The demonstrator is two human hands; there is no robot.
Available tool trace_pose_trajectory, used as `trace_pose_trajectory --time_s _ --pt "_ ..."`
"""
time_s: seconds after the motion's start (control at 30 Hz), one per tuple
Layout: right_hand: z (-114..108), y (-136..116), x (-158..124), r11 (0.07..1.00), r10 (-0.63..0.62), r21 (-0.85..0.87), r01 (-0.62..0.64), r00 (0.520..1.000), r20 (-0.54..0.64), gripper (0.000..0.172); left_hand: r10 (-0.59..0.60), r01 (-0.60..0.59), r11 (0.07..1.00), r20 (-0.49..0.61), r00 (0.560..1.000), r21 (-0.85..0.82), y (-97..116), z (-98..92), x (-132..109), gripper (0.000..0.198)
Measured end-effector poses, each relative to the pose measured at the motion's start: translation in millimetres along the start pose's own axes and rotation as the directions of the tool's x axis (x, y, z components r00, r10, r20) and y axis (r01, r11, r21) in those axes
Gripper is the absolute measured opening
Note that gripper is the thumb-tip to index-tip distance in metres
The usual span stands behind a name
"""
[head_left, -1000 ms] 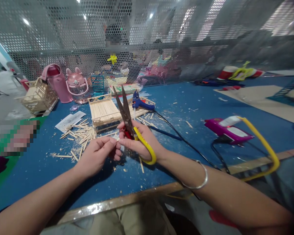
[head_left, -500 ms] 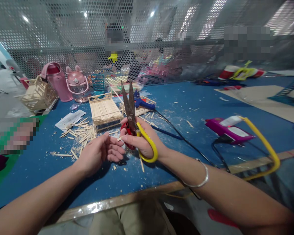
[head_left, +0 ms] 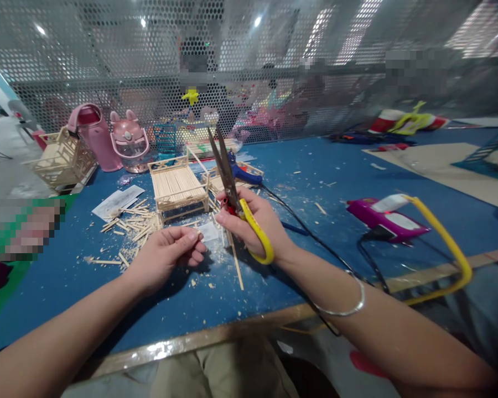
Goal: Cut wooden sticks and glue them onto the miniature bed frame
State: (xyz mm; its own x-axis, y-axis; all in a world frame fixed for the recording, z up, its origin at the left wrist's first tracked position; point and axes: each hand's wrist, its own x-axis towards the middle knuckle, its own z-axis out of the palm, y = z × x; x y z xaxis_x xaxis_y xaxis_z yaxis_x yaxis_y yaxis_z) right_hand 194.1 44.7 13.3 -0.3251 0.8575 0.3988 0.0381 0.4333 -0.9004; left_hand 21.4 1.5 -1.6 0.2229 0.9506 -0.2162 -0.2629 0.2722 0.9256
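Observation:
In my right hand (head_left: 265,221) I hold a pair of scissors (head_left: 229,171) with a yellow and a red handle. Its dark blades point upward and stand slightly apart. My left hand (head_left: 170,251) is to the left, thumb and fingers pinched on a short piece of wooden stick (head_left: 200,235), mostly hidden by the fingertips. Behind the hands sits a small bed-like frame (head_left: 178,187) made of thin wooden sticks. Loose cut sticks (head_left: 143,225) and shavings lie left of it. A longer stick (head_left: 237,265) lies on the table below the scissors.
A blue glue gun (head_left: 247,176) lies behind the scissors, its black cord running right. Pink bottles (head_left: 97,138) and another stick model (head_left: 62,163) stand at the back left. A purple device (head_left: 385,221) hangs by a yellow frame (head_left: 448,237) at right. Metal mesh (head_left: 240,72) rises behind the blue table (head_left: 315,160).
My hands have moved apart, the right one going right with the scissors. The short stick piece has passed from my right fingers to my left hand, whose open fingers have closed into a pinch.

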Motion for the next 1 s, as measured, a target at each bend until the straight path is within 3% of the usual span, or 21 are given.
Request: trace_pose_trajectory --time_s 0.17,0.33,0.4,0.5,0.6,0.7,0.83,0.87,0.93,1.0 --pt "0 3 2 0.997 -0.01 -0.081 0.011 1.0 0.014 0.031 0.027 -0.028 0.999 0.007 1.0 0.029 -1 -0.7 -1 0.023" --pt "-22 -8 -15 0.925 0.043 -0.378 -0.044 0.999 -0.01 0.04 0.022 -0.021 0.995 -0.011 1.0 0.102 0 -1.1 -1 0.022" --pt "-38 -17 -30 0.82 0.138 -0.56 -0.119 0.99 -0.008 0.04 0.036 -0.032 0.989 -0.029 0.999 0.143 1 0.1 -2 0.02" --pt "-62 -23 -50 0.548 0.314 -0.808 -0.217 0.949 -0.042 0.033 0.064 -0.055 0.973 -0.031 0.997 0.225 3 2.6 -4 0.018" --pt "-82 -15 -58 0.323 0.336 -0.919 -0.225 0.935 -0.111 0.032 0.081 -0.069 0.946 -0.025 0.996 0.317 5 2.8 -4 0.017" --pt "-92 -3 -54 0.19 0.338 -0.963 -0.19 0.934 -0.117 0.036 0.112 -0.071 0.918 -0.083 0.99 0.39 6 -2.5 -1 0.015" --pt "-80 -7 -40 0.004 0.279 -0.997 -0.077 0.958 -0.072 0.029 0.16 -0.08 0.916 -0.177 0.971 0.394 8 -13.6 8 0.013" --pt "-72 -11 -35 0.021 0.231 -0.998 -0.051 0.972 -0.045 0.028 0.16 -0.078 0.916 -0.181 0.97 0.394 8 -15.5 9 0.014" --pt "-51 -17 -24 0.209 0.123 -0.975 0.074 0.987 0.101 0.028 0.159 -0.073 0.901 -0.168 0.973 0.428 8 -17.1 9 0.017" --pt "-26 -19 -11 0.396 -0.009 -0.876 0.274 0.956 0.294 0.027 0.198 -0.098 0.843 -0.134 0.971 0.529 8 -16.5 7 0.021"
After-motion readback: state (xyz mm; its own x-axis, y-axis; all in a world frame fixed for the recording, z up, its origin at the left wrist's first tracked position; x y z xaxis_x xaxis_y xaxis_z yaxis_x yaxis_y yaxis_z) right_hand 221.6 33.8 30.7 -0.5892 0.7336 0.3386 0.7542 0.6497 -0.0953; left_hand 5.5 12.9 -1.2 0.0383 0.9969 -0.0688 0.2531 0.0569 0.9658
